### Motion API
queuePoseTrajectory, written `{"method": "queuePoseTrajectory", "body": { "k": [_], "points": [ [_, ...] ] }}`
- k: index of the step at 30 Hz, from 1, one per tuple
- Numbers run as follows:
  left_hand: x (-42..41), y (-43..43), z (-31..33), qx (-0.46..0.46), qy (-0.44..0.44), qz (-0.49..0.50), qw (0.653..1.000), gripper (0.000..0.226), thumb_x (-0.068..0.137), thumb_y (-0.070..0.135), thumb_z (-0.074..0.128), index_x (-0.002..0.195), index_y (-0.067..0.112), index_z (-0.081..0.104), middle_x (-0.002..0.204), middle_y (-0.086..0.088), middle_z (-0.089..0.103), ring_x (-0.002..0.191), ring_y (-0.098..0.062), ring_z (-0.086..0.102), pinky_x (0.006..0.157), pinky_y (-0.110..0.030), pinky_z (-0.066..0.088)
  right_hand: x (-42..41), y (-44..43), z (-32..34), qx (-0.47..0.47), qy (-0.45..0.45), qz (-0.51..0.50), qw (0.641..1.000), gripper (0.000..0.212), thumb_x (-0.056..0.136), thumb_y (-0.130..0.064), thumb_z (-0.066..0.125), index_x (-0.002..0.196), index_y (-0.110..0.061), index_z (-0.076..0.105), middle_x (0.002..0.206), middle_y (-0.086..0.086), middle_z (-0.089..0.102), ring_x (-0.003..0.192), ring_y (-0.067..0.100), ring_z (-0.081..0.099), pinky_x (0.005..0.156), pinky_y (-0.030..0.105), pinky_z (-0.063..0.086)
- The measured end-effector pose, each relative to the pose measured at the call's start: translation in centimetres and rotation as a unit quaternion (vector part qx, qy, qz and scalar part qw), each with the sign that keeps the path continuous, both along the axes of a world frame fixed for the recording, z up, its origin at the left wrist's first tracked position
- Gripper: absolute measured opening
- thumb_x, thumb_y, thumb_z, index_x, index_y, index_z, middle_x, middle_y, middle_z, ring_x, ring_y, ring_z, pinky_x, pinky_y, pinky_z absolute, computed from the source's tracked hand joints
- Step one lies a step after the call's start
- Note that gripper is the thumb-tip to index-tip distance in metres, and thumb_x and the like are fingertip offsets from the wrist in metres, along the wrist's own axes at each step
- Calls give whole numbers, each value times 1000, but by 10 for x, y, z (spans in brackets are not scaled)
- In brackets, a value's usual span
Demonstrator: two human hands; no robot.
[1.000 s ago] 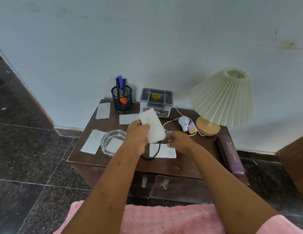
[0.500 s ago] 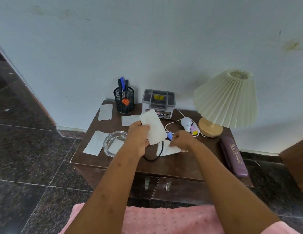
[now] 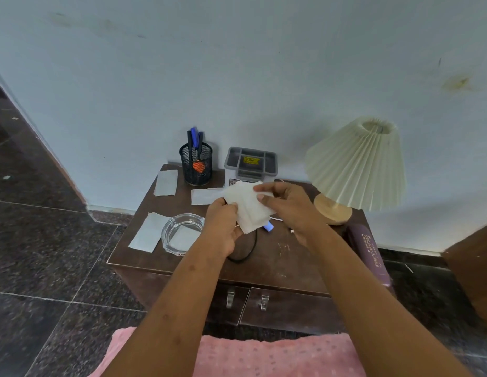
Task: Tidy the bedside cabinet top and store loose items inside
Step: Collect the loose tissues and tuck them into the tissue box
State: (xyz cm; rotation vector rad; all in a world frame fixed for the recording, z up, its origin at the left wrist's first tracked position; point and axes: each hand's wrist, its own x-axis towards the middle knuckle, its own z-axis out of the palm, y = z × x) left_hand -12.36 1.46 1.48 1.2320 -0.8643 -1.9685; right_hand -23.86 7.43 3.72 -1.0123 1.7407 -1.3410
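- Left hand (image 3: 223,227) and right hand (image 3: 291,210) both pinch a tissue stack (image 3: 249,210), held above the cabinet (image 3: 277,257) top.
- Three loose sheets lie flat on the left half: back corner (image 3: 166,182), front edge (image 3: 148,231), middle (image 3: 207,195).
- Glass ashtray (image 3: 182,232) just beside the front sheet, paper inside it.
- Mesh pen cup (image 3: 196,167) and grey box (image 3: 250,165) at the wall.
- Lamp (image 3: 356,164) back right; purple case (image 3: 370,251) along the right edge.
- Black cable (image 3: 247,251) loops under the hands.
- Two drawer handles (image 3: 230,297) in front.
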Motion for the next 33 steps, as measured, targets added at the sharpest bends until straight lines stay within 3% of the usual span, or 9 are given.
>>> {"method": "queuePoseTrajectory", "body": {
  "k": [4, 9, 12, 17, 23, 25, 29, 33],
  "points": [
    [0, -1, 2, 6, 25, 9, 1000, 35, 99, 6, 35, 133, 6, 45, 120, -13, 56, 89, -23, 57, 59, -36, 50, -1, 0, -1, 1, 55, 22, 998, 13, 89, -13, 61, 99, -11, 70, 90, -11, 63, 88, 6, 58, 85, 26, 51],
    [1, -1, 3, 18, 35, -2, 999, 34, 99, 6, 34, 131, 6, 47, 113, -12, 59, 85, -21, 58, 62, -38, 51, -2, -6, -10, -14, 88, 53, 995, 12, 90, -14, 60, 96, -17, 70, 92, -21, 59, 83, -5, 55, 70, 8, 45],
    [2, -2, 3, 14, 37, -5, 999, 32, 99, 5, 33, 126, 8, 50, 95, -6, 61, 81, -19, 59, 57, -34, 50, -2, -10, -14, -13, 118, 73, 990, 13, 90, -16, 61, 93, -24, 70, 92, -23, 59, 89, -2, 55, 78, 16, 44],
    [2, -2, 2, 29, 30, 2, 999, 34, 100, 10, 34, 131, 7, 48, 115, -14, 58, 86, -21, 58, 60, -35, 50, 0, -13, -15, -20, 135, 107, 985, 22, 91, -15, 58, 83, -34, 66, 91, -24, 61, 91, -3, 55, 79, 15, 42],
    [1, -1, 5, 51, 40, 3, 998, 32, 97, 30, 45, 121, 10, 53, 105, -11, 62, 83, -20, 61, 59, -34, 52, 0, -13, -14, -29, 138, 122, 982, 24, 91, -13, 55, 84, -33, 65, 93, -18, 64, 93, 0, 57, 78, 12, 41],
    [1, -1, 6, 23, 23, -11, 999, 29, 98, 23, 45, 121, 8, 54, 100, -10, 63, 84, -20, 62, 63, -35, 53, 0, -13, -16, -23, 131, 129, 983, 23, 90, -12, 56, 83, -32, 65, 93, -17, 63, 93, 1, 57, 78, 14, 42],
    [7, -5, 8, -19, -17, -4, 1000, 32, 98, 9, 41, 128, 4, 50, 119, -17, 58, 102, -30, 58, 84, -49, 52, 2, -19, -20, -15, 113, 119, 986, 30, 86, -9, 57, 72, -34, 63, 104, -7, 57, 98, 3, 52, 79, 18, 40],
    [27, -17, 13, -36, -35, 43, 998, 30, 99, 8, 39, 128, 7, 46, 115, -13, 56, 99, -28, 56, 84, -48, 50, 2, -30, -27, -12, 16, 65, 998, 28, 89, -9, 53, 75, -30, 64, 100, -6, 63, 90, 8, 59, 73, 23, 50]
  ]
}}
